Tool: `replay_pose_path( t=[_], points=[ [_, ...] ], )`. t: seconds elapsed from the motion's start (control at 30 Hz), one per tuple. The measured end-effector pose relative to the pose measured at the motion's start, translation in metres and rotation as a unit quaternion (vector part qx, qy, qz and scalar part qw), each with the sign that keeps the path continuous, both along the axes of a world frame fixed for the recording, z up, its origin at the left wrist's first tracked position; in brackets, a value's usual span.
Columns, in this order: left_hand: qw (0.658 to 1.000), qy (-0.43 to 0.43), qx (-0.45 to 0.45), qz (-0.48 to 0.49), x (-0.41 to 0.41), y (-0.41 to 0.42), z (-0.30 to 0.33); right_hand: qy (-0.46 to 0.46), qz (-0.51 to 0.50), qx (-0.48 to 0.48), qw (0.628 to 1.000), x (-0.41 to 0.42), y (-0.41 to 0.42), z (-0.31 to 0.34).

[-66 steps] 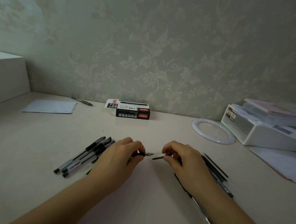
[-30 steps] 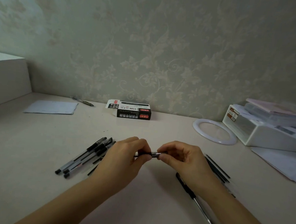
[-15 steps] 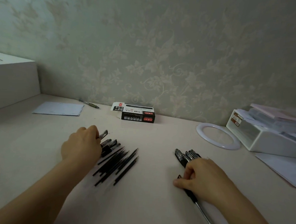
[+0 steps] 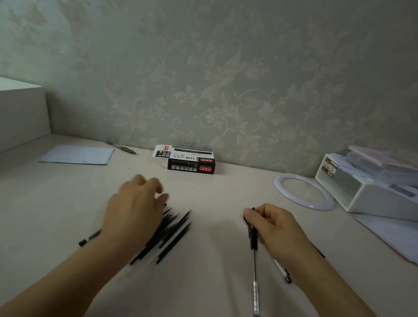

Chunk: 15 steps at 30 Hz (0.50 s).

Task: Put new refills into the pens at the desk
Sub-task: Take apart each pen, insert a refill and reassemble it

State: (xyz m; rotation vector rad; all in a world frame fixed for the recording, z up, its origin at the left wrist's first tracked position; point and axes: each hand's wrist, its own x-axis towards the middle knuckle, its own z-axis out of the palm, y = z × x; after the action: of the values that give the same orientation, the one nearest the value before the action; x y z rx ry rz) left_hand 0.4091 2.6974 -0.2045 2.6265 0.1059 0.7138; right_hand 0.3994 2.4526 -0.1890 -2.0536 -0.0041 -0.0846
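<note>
Both hands have split apart since a second ago, when they were pinched together on one pen in the middle. Now the left hand [image 4: 135, 210] is out over the refills [image 4: 170, 232] on the left, and the right hand [image 4: 272, 227] has dropped onto the pens on the right.

Left hand is blurry from motion, fingers look loosely spread and not holding anything as far as I can tell. It's hovering over or just touching the far end of the refill pile. The refills lie fanned on the surface, long axis running from near-left up to far-right, so their far tips sit just right of the fingertips. A black pen end [image 4: 89, 238] pokes out on the near-left side of that wrist.

Right hand has its fingers curled round the far end of a pen [image 4: 255, 263], which runs almost straight toward the camera, clear barrel nearest. Another pen [image 4: 281, 271] with a reddish tip peeks out under the wrist.

My guess is the next bit is the left hand picking one refill off the pile (it's clearly the nearer hand for that), then bringing it right to the pen. Trick will be pinching just one, since they're packed touching each other.

Refill box [image 4: 188, 160] sits far back by the wall.
</note>
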Motion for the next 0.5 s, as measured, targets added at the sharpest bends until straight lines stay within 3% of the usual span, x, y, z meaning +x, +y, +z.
replay_pose_path(
  t=[0.07,0.17,0.33,0.5],
  points=[
    [0.991,-0.044,-0.051,-0.12,-0.012,-0.025,0.003,0.018,0.002,0.118,0.993,-0.001,0.007,-0.003],
    [0.974,-0.009,-0.032,-0.225,-0.028,-0.052,0.0,0.034,0.022,0.216,0.976,-0.003,0.016,-0.008],
    [0.97,-0.002,0.033,-0.242,-0.028,-0.055,-0.011,0.035,0.082,0.262,0.961,-0.005,0.023,-0.017],
    [0.963,-0.002,0.024,-0.27,-0.025,-0.053,-0.014,0.011,0.1,0.238,0.966,-0.002,0.021,-0.021]
  ],
)
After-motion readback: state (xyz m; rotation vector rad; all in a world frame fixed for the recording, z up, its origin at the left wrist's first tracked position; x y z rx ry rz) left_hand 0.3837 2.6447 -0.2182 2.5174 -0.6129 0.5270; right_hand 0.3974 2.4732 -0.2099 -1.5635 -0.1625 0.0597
